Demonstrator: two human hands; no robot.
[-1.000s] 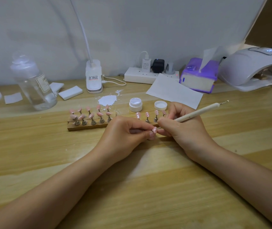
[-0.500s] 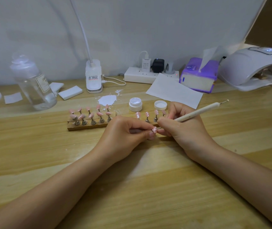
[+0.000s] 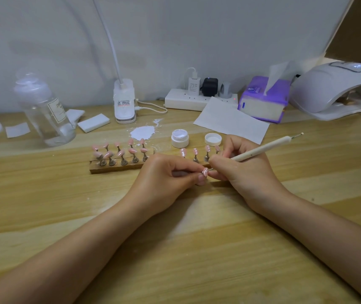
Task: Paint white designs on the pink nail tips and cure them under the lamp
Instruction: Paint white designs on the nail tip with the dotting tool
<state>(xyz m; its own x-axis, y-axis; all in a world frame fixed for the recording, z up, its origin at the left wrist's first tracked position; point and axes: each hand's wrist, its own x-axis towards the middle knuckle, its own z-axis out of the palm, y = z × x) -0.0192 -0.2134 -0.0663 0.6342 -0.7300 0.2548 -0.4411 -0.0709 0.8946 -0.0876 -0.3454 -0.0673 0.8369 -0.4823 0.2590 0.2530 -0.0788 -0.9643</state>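
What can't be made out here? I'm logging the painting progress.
- Design on the held tip: too small, half covered by the left hand's fingers.
- Tool point: hidden behind the right hand.
- Lamp interior: dark, cut off by the right edge.
- Bottle label: blurred.

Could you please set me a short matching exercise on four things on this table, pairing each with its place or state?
Things:
1. dotting pen
2. gel pot
3. tissue pack
4. curing lamp

Places or states:
A. far right edge of the table
B. open, its lid beside it
C. held in the right hand
D. purple, a sheet sticking up

Pairs: 1-C, 2-B, 3-D, 4-A
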